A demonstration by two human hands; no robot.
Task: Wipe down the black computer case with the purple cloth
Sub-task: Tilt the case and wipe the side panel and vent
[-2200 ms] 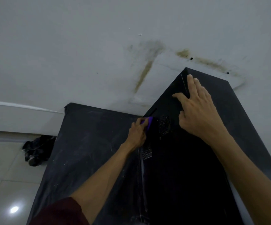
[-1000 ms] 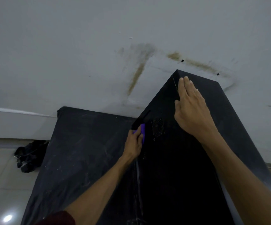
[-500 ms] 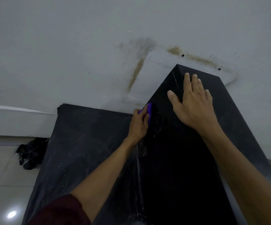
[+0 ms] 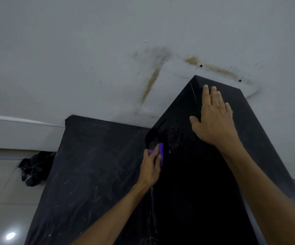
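A pale grey wall point(image 4: 72, 50) fills the upper half of the view, marked with brownish streaks point(image 4: 152, 80) and 2 small dark holes point(image 4: 201, 65) just beyond the far end of the black computer case point(image 4: 196, 191). The case is a long, plain black box that runs from the bottom edge of the view up towards the wall, on the right side of the picture.

To the left of the case, and touching its lower side, lies a flat black surface point(image 4: 90, 174) dusted with pale specks and scuffs. Further left of the case are glossy light floor tiles point(image 4: 0, 200) with 1 bright reflection, and a crumpled dark bundle point(image 4: 33, 168) on the floor by the foot of the wall.

The person's left hand point(image 4: 151, 167) reaches in from below with its fingers curled round the purple cloth point(image 4: 160, 152). It presses the cloth against the case's left edge, just below a small mesh vent point(image 4: 153, 143). Only a strip of purple shows past the fingers. Just to the right of the vent, on the case's broad face, is a speckled, perforated patch point(image 4: 174, 137).

The right hand point(image 4: 213, 119) lies flat on that same broad face, near the case's far end. Its fingers are straight and close together, the thumb is spread to the left, and it holds nothing.
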